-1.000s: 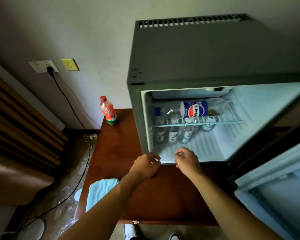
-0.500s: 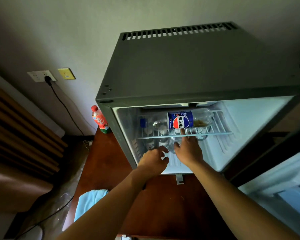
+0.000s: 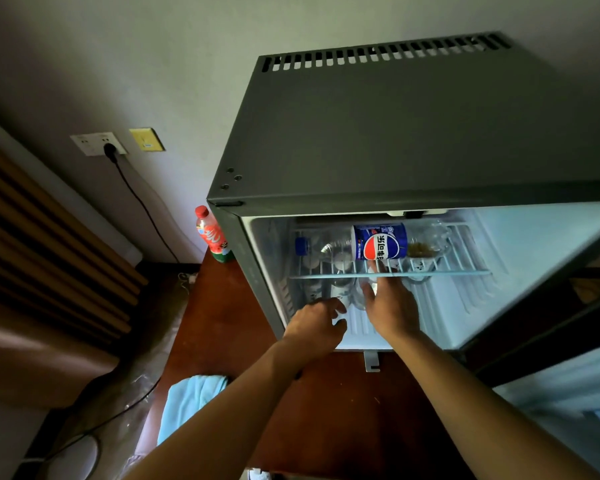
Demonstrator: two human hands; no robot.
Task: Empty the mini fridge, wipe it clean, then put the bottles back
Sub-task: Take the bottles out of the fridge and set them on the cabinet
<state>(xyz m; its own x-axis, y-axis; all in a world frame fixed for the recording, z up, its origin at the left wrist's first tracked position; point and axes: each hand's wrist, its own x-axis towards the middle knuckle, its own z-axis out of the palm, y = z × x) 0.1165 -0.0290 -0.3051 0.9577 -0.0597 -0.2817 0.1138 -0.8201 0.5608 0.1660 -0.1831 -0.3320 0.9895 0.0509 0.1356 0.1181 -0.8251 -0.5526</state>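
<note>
The dark grey mini fridge (image 3: 395,143) stands open on a wooden table. A nearly empty cola bottle with a blue label (image 3: 381,241) lies on its side on the white wire shelf (image 3: 465,271). Several clear water bottles (image 3: 340,289) stand below the shelf. My right hand (image 3: 388,306) reaches under the shelf with its fingers among those bottles; whether it grips one is hidden. My left hand (image 3: 317,323) hovers at the fridge's front left with fingers loosely spread, holding nothing.
An orange soda bottle with a red cap (image 3: 212,237) stands left of the fridge. A light blue cloth (image 3: 191,400) hangs at the table's (image 3: 326,427) near left edge. The fridge door (image 3: 568,393) is swung open at right. A black cable runs from the wall socket (image 3: 97,144).
Both hands have moved from the fridge's front edge into the lower compartment, the right one farther in, among the water bottles. The camera has moved closer and higher.
</note>
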